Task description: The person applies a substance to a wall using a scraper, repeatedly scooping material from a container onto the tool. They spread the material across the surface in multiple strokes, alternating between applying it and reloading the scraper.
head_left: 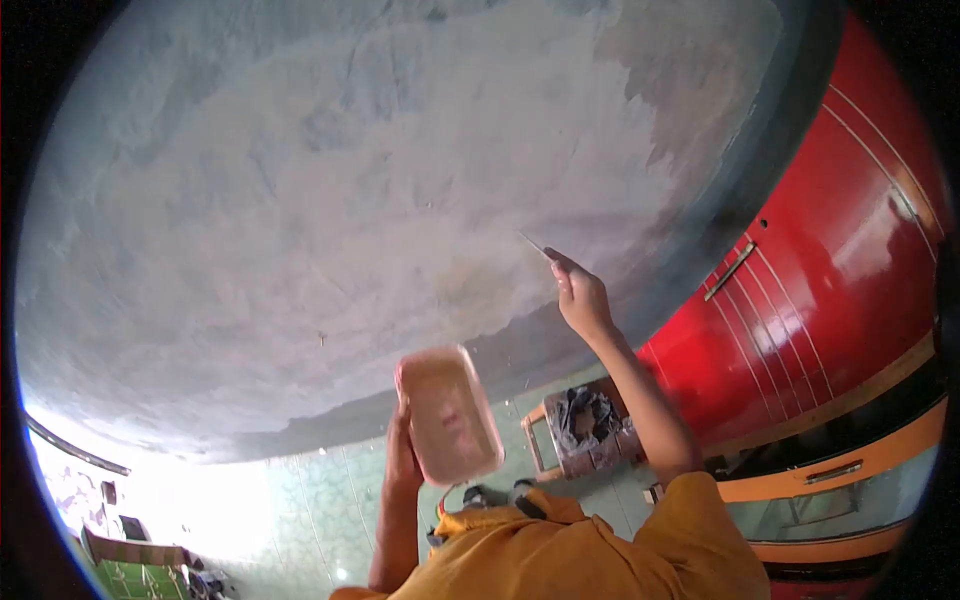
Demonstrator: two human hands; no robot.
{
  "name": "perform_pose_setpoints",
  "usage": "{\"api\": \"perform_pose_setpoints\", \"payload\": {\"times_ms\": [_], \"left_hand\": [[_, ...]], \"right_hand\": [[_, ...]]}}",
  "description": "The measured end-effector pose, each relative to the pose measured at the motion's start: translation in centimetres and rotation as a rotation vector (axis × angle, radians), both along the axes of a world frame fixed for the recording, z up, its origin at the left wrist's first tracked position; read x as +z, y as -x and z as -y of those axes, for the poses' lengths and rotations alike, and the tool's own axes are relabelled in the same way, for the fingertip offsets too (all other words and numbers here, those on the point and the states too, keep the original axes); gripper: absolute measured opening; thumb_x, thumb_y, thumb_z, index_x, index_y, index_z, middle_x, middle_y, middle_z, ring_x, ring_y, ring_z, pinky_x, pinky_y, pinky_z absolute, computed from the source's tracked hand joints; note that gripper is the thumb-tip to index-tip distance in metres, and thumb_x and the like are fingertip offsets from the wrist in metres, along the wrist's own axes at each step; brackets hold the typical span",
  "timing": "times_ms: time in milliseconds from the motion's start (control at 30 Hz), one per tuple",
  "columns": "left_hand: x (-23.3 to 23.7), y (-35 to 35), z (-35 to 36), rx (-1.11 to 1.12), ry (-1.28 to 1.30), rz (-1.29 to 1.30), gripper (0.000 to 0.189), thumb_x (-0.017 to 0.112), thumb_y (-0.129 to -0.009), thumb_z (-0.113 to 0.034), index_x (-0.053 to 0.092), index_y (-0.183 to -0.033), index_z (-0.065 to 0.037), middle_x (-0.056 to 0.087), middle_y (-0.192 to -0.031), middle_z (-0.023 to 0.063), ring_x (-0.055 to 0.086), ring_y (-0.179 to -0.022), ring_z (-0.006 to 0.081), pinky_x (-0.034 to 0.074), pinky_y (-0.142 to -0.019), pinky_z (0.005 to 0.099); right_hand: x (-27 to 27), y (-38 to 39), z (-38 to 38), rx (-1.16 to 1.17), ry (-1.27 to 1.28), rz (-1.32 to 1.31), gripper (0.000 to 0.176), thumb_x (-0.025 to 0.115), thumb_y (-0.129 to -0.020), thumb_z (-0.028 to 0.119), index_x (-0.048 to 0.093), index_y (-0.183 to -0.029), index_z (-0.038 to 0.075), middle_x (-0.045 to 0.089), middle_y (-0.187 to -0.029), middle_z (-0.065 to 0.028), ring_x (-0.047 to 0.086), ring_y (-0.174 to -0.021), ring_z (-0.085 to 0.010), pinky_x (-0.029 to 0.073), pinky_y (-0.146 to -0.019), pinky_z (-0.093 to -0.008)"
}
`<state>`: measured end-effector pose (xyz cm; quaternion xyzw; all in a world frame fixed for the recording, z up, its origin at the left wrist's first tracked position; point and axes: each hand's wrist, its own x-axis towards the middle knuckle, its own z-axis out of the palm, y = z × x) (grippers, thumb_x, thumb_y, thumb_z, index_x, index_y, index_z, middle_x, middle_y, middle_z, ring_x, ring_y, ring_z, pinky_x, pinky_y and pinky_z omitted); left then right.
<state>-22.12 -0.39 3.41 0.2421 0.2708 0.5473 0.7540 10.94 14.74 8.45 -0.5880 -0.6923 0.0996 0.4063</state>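
Observation:
My left hand (400, 455) is closed on the side of a shallow pinkish rectangular tub (446, 415), tilted with its inside toward me. A pale smear marks its bottom. Raised higher and to the right, my right hand (582, 297) grips a thin tool, apparently a putty knife (533, 244), seen nearly edge-on. Its tip points up and left, close to the grey wall (400, 180); whether it touches cannot be made out. Whitish patches and streaks cover the wall, with darker grey along its lower and right edges.
A glossy red door (800, 260) with a metal handle (730, 270) stands on the right. Below the wall, a stool (565, 450) bears a black plastic bag (588, 418). An orange glass-fronted cabinet (830, 500) is at lower right. A small nail-like object (322, 340) sticks from the wall.

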Motion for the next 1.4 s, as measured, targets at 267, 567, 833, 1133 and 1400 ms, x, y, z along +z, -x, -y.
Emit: {"api": "perform_pose_setpoints", "payload": {"times_ms": [267, 567, 833, 1133, 1400], "left_hand": [[2.4, 0.9, -1.6, 0.114, -0.172, -0.287, 0.068, 0.061, -0.104, -0.038, 0.036, -0.156, -0.001, 0.051, -0.146, 0.0111, 0.048, -0.135, 0.0191, 0.040, -0.112, 0.0355], [1.3, 1.8, 0.3, 0.073, -0.188, -0.207, 0.067, 0.057, -0.106, -0.036, 0.031, -0.158, -0.001, 0.047, -0.151, 0.0118, 0.046, -0.139, 0.0210, 0.037, -0.116, 0.0358], [1.8, 0.9, 1.4, 0.086, -0.253, -0.304, 0.069, 0.058, -0.105, -0.035, 0.031, -0.158, 0.000, 0.049, -0.148, 0.0112, 0.046, -0.137, 0.0193, 0.035, -0.116, 0.0348], [3.9, 0.3, 0.4, -0.050, -0.292, -0.520, 0.084, 0.070, -0.099, -0.035, 0.026, -0.157, 0.007, 0.052, -0.143, 0.0164, 0.052, -0.131, 0.0212, 0.040, -0.110, 0.0341], [4.7, 0.3, -0.7, -0.050, -0.487, -0.909, 0.101, 0.074, -0.091, -0.053, 0.029, -0.153, 0.014, 0.061, -0.130, 0.0303, 0.062, -0.123, 0.0315, 0.046, -0.104, 0.0378]], "right_hand": [[-0.5, 9.3, 14.0, 0.086, 0.504, -1.164, 0.033, 0.071, -0.097, 0.025, 0.066, -0.121, 0.002, 0.067, -0.106, -0.0018, 0.061, -0.095, -0.0119, 0.050, -0.084, -0.0312], [-1.0, 7.1, 18.4, -0.147, 0.225, -1.035, 0.028, 0.068, -0.098, 0.019, 0.065, -0.120, 0.002, 0.067, -0.110, -0.0035, 0.061, -0.099, -0.0112, 0.047, -0.091, -0.0292], [-3.4, 6.4, 18.5, -0.126, 0.286, -0.834, 0.027, 0.069, -0.098, 0.017, 0.063, -0.118, -0.001, 0.068, -0.103, -0.0034, 0.060, -0.092, -0.0097, 0.050, -0.082, -0.0294], [4.4, 7.5, 16.8, 0.064, 0.228, -0.179, 0.039, 0.071, -0.096, 0.019, 0.055, -0.125, 0.000, 0.070, -0.102, -0.0185, 0.071, -0.090, -0.0290, 0.054, -0.082, -0.0369], [6.1, 9.3, 16.1, 0.057, 0.246, 0.173, 0.040, 0.072, -0.091, 0.014, 0.059, -0.126, 0.002, 0.070, -0.103, -0.0280, 0.067, -0.099, -0.0458, 0.053, -0.080, -0.0504]]}}
